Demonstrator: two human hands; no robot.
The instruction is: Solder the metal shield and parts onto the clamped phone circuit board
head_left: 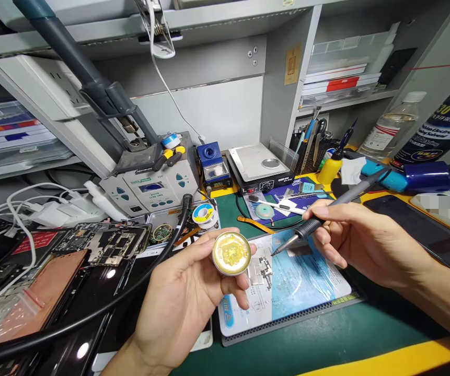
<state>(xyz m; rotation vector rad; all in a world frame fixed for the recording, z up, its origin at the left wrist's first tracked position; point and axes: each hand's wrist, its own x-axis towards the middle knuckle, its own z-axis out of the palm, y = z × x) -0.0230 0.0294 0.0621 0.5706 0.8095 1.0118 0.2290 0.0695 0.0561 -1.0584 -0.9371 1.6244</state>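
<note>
In my left hand (185, 292) is a small round tin (231, 253), tilted so its inside faces me, with yellowish rosin-like paste in it. My thumb and fingers hold it by the rim. My right hand (350, 235) grips a soldering iron (309, 227) like a pen, its tip pointing down and left above the work mat. Beneath the tip, near the tin, lies a small metal-and-black circuit board piece (262, 272) on the blue and white mat (307, 287). The tip looks close to the board; whether they touch I cannot tell.
A hot-air rework station (154, 183) stands at the back left, its thick black hose (130, 292) crossing the left side. Behind the mat are a hot plate (262, 164), a solder spool (205, 215) and a toothbrush (275, 204). Phone parts (107, 250) crowd the left; a yellow bottle (330, 168) stands right.
</note>
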